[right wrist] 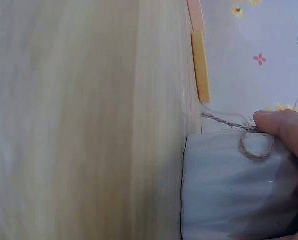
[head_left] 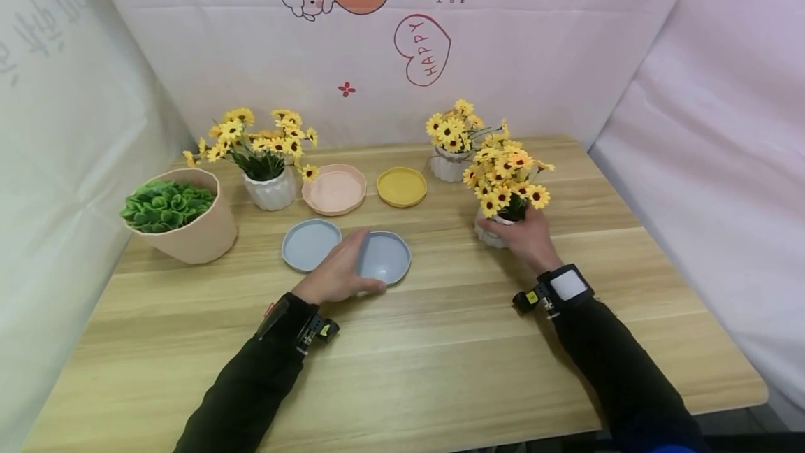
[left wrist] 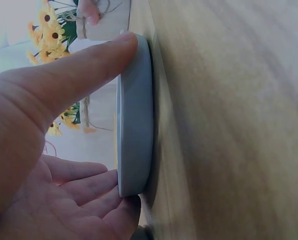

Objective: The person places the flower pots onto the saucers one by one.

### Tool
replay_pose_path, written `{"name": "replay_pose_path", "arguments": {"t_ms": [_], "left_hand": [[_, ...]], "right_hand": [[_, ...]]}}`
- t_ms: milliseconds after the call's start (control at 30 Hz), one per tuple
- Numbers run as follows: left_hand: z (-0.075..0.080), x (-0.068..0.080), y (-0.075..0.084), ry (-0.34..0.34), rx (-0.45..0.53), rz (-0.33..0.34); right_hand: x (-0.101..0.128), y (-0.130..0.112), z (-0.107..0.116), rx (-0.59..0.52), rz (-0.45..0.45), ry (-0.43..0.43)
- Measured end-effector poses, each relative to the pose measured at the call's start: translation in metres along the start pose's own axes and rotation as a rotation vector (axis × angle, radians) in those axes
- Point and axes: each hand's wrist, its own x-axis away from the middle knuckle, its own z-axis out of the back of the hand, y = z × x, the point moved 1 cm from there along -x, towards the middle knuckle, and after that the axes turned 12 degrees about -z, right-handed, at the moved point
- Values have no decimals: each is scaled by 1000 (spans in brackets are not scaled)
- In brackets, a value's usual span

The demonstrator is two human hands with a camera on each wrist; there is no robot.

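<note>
My left hand [head_left: 339, 272] holds a round blue-grey plate [head_left: 386, 257] by its edge, thumb at the near rim and fingers at the opposite side. In the left wrist view the side wall of this plate [left wrist: 136, 120] stands close over the wood. Left of it, partly behind the hand, lies a second blue-grey plate [head_left: 309, 245]. My right hand [head_left: 530, 238] grips a small white ribbed pot [head_left: 488, 233] of yellow daisy-like flowers [head_left: 503, 173]. Twine [right wrist: 256, 150] is tied round that pot in the right wrist view, with the thumb over it.
Behind the blue-grey plates lie a pink plate [head_left: 335, 191] and a yellow plate [head_left: 402, 187]. White flower pots stand at back left [head_left: 272, 193] and back right [head_left: 449, 166]. A large beige pot [head_left: 195, 240] with green succulents is at the left. White cloth [head_left: 541, 75] hangs behind the table.
</note>
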Motion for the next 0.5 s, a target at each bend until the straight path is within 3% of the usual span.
{"name": "replay_pose_path", "arguments": {"t_ms": [500], "left_hand": [[-1, -1, 0, -16, 2, 38]], "right_hand": [[12, -10, -24, 0, 10, -113]]}}
